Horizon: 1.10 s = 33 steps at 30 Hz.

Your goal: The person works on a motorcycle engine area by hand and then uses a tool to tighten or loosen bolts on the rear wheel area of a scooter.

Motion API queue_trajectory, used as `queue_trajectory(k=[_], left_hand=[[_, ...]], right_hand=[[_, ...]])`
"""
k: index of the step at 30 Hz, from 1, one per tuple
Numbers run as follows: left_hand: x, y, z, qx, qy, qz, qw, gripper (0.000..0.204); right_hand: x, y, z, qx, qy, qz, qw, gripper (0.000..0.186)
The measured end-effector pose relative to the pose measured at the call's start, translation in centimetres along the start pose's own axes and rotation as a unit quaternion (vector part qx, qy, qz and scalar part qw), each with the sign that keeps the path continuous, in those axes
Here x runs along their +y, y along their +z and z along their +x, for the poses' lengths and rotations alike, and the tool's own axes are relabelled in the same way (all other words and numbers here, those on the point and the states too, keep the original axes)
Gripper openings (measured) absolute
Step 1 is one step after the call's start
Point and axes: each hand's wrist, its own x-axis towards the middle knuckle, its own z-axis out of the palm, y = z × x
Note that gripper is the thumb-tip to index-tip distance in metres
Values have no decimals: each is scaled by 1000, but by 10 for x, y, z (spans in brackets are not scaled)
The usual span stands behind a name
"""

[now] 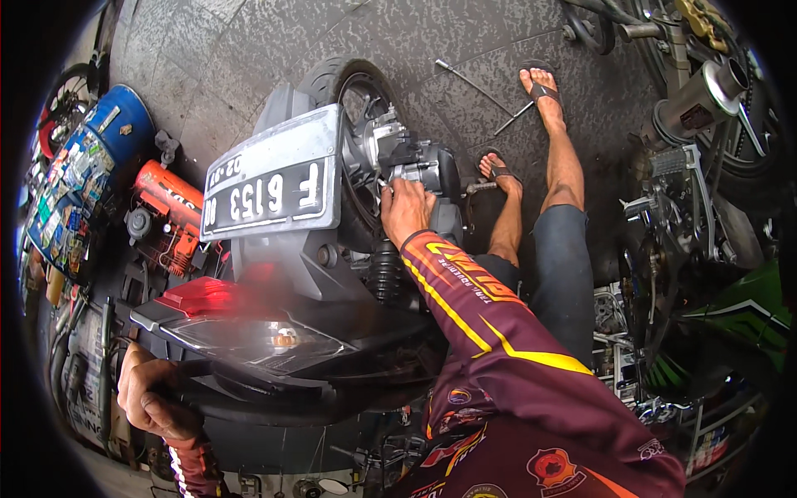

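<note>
The rear of a scooter fills the middle of the head view, with its grey plate (pixel 286 141) and red tail light (pixel 207 295). My left hand (pixel 154 390) is closed around the end of the dark grab rail (pixel 195 369) at the tail. Beside the rear wheel (pixel 349 79), my right hand (pixel 407 212) reaches down to the grey metal engine casing (pixel 419 162). Its fingers curl against the metal near the hub, and what they hold is hidden. Just below that hand sits a black coiled shock absorber (pixel 384 274).
A long T-handle wrench (pixel 477 90) lies on the wet tiled floor (pixel 465 33) near my sandalled feet (pixel 544 87). At left stand a blue drum (pixel 120 124) and a red air compressor (pixel 170 191). Another motorcycle with a silver muffler (pixel 693 104) lines the right side.
</note>
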Motion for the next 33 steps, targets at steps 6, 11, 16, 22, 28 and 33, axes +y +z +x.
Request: queue_trajectory(k=[6,11,16,22,28,33], left_hand=[[-4,6,13,-10,10,12,1000,58],[-14,5,13,25,-39,-31,998,52],[-21,-1,3,32,-76,-46,996,51],[-17,-4,-1,17,-81,-9,997,52],[-29,-12,-10,10,-95,-29,995,54],[-26,-3,-2,34,-73,-47,996,55]], right_hand=[[4,-1,3,-17,40,3,999,17],[5,8,5,8,56,24,998,17],[11,12,2,19,79,112,990,18],[72,-8,28,56,79,145,985,14],[96,-16,49,-77,105,126,983,17],[98,-5,59,-112,102,139,979,16]])
